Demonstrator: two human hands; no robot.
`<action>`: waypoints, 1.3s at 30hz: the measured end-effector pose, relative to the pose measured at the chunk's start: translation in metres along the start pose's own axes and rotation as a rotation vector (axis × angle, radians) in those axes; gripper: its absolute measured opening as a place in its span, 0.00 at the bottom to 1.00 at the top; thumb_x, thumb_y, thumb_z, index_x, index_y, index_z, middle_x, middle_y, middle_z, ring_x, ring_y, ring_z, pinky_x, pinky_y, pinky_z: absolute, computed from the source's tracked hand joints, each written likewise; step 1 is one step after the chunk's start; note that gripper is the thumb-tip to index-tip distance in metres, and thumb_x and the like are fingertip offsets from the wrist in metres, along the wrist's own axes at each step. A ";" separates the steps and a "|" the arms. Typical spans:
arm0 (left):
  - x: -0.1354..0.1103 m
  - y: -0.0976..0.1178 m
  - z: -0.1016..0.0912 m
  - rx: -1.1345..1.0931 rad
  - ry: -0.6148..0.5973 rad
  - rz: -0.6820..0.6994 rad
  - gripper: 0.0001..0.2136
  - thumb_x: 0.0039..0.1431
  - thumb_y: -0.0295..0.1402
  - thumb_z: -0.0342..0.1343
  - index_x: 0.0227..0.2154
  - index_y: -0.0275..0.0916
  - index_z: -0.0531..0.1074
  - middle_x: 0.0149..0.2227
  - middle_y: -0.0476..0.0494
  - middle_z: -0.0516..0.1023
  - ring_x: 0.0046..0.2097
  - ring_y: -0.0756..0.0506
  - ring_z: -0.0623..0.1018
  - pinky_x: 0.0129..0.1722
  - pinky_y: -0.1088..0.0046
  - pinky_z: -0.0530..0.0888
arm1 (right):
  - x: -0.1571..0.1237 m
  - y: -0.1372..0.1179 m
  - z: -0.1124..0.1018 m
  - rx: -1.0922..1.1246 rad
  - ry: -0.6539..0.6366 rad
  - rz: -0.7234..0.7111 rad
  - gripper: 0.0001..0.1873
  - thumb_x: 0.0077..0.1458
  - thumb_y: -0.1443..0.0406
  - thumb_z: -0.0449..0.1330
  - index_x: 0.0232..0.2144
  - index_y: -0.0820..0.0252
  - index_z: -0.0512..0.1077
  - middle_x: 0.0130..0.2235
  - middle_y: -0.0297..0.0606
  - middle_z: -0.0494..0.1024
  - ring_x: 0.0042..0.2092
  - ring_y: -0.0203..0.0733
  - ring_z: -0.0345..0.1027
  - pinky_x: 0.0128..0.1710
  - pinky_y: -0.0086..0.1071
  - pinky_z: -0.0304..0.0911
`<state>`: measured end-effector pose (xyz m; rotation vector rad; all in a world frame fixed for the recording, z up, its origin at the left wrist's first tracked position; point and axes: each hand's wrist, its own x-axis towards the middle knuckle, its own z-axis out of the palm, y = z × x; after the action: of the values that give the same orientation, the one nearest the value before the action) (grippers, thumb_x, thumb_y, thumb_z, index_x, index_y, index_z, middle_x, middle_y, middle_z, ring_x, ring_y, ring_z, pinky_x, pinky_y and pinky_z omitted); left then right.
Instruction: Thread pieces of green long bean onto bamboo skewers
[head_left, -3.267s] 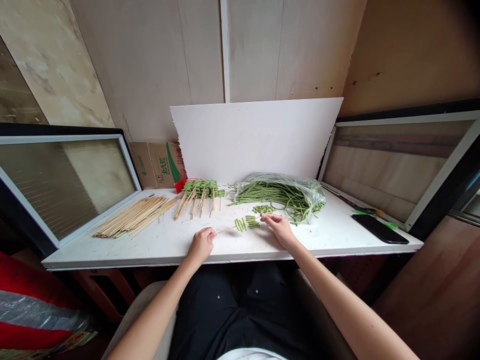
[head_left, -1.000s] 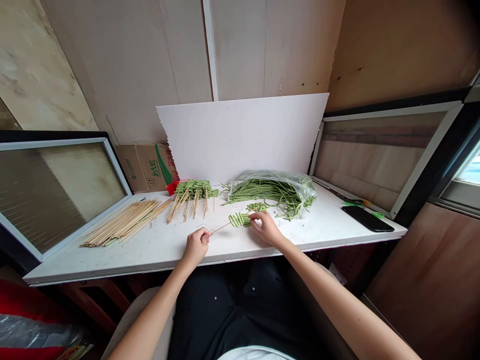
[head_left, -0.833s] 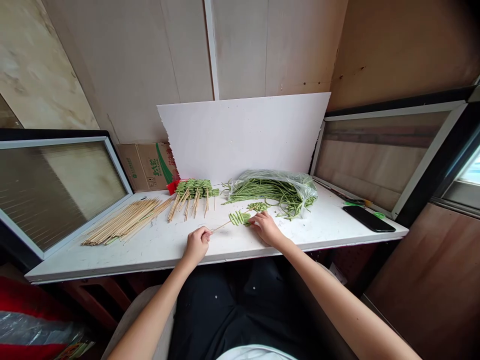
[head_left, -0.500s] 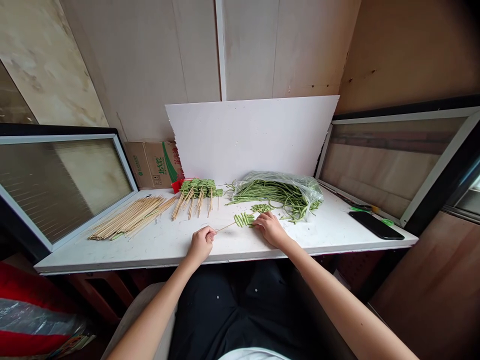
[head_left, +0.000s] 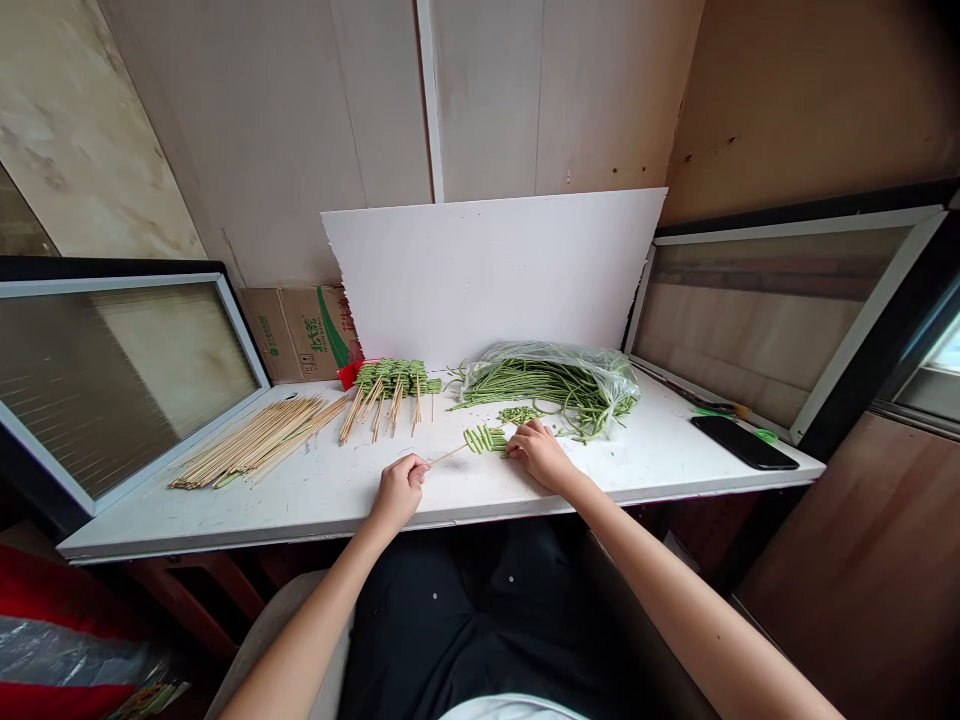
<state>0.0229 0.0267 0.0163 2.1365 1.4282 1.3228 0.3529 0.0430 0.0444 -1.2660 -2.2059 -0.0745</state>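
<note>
- Left of center, my left hand [head_left: 401,490] grips a skewer [head_left: 448,455] of bean pieces [head_left: 482,439].
- Center-right, my right hand [head_left: 540,457] curls at their end, grip unclear.

The wooden skewers [head_left: 259,438] look matt, the clear plastic bag [head_left: 616,378] glossy, and the cardboard box [head_left: 295,335] matt.
</note>
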 end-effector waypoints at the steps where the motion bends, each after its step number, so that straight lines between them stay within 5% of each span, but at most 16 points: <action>1: 0.000 0.001 0.000 0.000 0.001 -0.002 0.10 0.62 0.28 0.51 0.30 0.40 0.76 0.26 0.48 0.77 0.30 0.46 0.77 0.35 0.71 0.70 | 0.000 0.002 -0.002 0.033 0.014 0.012 0.12 0.65 0.69 0.59 0.35 0.56 0.83 0.39 0.48 0.81 0.49 0.57 0.65 0.49 0.45 0.61; 5: 0.000 0.001 0.000 -0.007 0.008 -0.003 0.10 0.62 0.28 0.51 0.30 0.40 0.77 0.26 0.48 0.77 0.30 0.46 0.76 0.35 0.72 0.70 | 0.004 0.015 -0.006 0.318 0.149 0.161 0.10 0.64 0.60 0.62 0.36 0.57 0.82 0.38 0.45 0.83 0.46 0.54 0.69 0.48 0.46 0.64; 8: 0.001 0.000 0.001 -0.004 0.010 0.000 0.10 0.62 0.28 0.51 0.30 0.40 0.76 0.25 0.48 0.77 0.30 0.46 0.76 0.35 0.72 0.70 | 0.007 0.022 -0.006 0.704 0.261 0.347 0.18 0.56 0.51 0.69 0.40 0.57 0.82 0.40 0.45 0.84 0.43 0.52 0.74 0.47 0.45 0.67; 11: 0.000 -0.002 0.002 0.004 0.003 0.006 0.09 0.62 0.29 0.52 0.30 0.41 0.76 0.25 0.48 0.76 0.30 0.46 0.76 0.34 0.72 0.70 | 0.005 0.023 -0.005 1.027 0.254 0.482 0.27 0.48 0.45 0.73 0.42 0.58 0.82 0.42 0.44 0.85 0.43 0.49 0.75 0.43 0.39 0.68; 15: 0.000 -0.002 0.002 0.013 -0.002 0.020 0.09 0.62 0.28 0.52 0.30 0.41 0.76 0.26 0.48 0.77 0.30 0.46 0.76 0.35 0.72 0.70 | 0.002 0.018 -0.005 1.219 0.205 0.532 0.26 0.47 0.43 0.73 0.35 0.58 0.80 0.43 0.42 0.83 0.41 0.43 0.73 0.38 0.32 0.66; 25: 0.000 -0.001 0.002 0.010 -0.012 0.039 0.09 0.62 0.27 0.51 0.29 0.41 0.75 0.25 0.48 0.76 0.30 0.46 0.76 0.35 0.71 0.71 | 0.000 0.021 -0.002 1.379 0.222 0.575 0.27 0.39 0.49 0.80 0.38 0.56 0.81 0.40 0.37 0.80 0.35 0.37 0.69 0.33 0.29 0.66; 39: 0.000 -0.001 0.003 0.016 -0.006 0.026 0.10 0.62 0.26 0.52 0.28 0.41 0.75 0.26 0.47 0.76 0.31 0.45 0.76 0.35 0.71 0.70 | 0.000 0.019 -0.004 1.362 0.188 0.578 0.25 0.41 0.48 0.79 0.35 0.55 0.80 0.40 0.36 0.80 0.34 0.36 0.69 0.32 0.29 0.66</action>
<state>0.0243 0.0278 0.0135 2.1749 1.4177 1.3168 0.3699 0.0518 0.0434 -0.8908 -1.1083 1.2330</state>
